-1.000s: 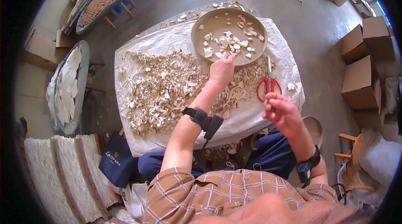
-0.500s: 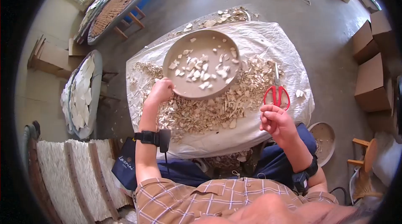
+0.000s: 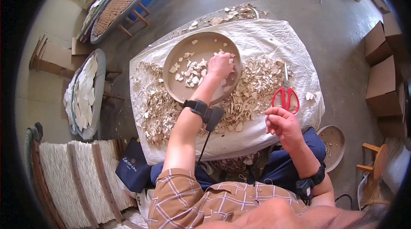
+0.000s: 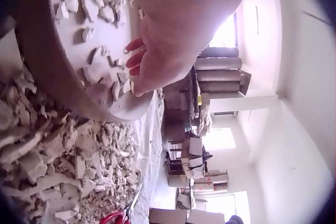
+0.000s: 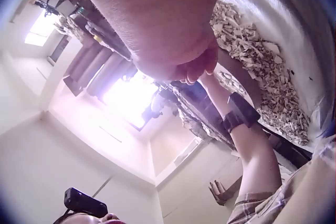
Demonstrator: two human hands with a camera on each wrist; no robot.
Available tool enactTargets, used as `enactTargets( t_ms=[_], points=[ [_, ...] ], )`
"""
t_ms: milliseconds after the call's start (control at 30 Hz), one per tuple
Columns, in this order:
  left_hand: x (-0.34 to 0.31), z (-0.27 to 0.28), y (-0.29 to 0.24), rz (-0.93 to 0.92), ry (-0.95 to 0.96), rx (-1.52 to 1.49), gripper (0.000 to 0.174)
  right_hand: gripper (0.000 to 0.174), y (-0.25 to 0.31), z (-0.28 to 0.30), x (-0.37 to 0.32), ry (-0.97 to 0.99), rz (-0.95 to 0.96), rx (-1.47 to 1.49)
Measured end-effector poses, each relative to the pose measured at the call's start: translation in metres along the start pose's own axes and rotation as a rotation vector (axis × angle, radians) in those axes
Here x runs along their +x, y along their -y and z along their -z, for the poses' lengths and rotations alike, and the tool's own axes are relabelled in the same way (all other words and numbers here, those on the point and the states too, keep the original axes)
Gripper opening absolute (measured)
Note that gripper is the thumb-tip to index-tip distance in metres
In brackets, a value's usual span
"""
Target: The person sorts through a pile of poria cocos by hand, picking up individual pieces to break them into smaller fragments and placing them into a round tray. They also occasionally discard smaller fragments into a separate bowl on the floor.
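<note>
My left hand (image 3: 220,65) reaches into the right side of a round shallow tray (image 3: 171,85). Its fingers point down among pale, dry, chip-like pieces (image 3: 195,72) scattered on the tray's floor. In the left wrist view the fingertips (image 4: 135,58) are close over several of these pieces, and nothing shows pinched between them. Held up near the cloth's front right edge is my right hand (image 3: 282,126), fingers loosely curled, thumb near the forefinger, with no object showing in it. Red-handled scissors (image 3: 285,96) lie just beyond it, blades pointing away.
A heap of small dry fragments (image 3: 239,109) spreads around the tray on a white cloth (image 3: 295,53). A second round tray (image 3: 340,143) is on the floor at right, near a wooden stool (image 3: 379,160). Cardboard boxes (image 3: 383,87) stand farther right. A dark bag (image 3: 132,167) sits at left.
The tray has shifted left and nearer the body. My left hand went from its near rim to its left edge, then moved right into the tray. The right hand has stayed almost still.
</note>
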State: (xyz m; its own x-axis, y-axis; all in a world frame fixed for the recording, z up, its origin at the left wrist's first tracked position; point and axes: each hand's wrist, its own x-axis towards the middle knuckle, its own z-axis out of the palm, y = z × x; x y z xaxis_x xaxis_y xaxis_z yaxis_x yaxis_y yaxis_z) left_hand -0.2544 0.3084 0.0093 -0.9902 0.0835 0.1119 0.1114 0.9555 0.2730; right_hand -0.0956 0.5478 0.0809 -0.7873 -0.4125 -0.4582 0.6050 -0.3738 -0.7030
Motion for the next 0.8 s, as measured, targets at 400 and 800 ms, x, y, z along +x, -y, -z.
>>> enactTargets(
  t_ms=[400, 800],
  points=[
    [0.001, -0.013, -0.001, -0.117, -0.066, 0.245, 0.019, 0.017, 0.0, -0.011, 0.007, 0.022, 0.043, -0.052],
    [-0.019, 0.018, 0.002, 0.331, 0.066, -1.365, 0.015, 0.017, -0.001, -0.01, 0.018, -0.044, 0.091, -0.045]
  ],
)
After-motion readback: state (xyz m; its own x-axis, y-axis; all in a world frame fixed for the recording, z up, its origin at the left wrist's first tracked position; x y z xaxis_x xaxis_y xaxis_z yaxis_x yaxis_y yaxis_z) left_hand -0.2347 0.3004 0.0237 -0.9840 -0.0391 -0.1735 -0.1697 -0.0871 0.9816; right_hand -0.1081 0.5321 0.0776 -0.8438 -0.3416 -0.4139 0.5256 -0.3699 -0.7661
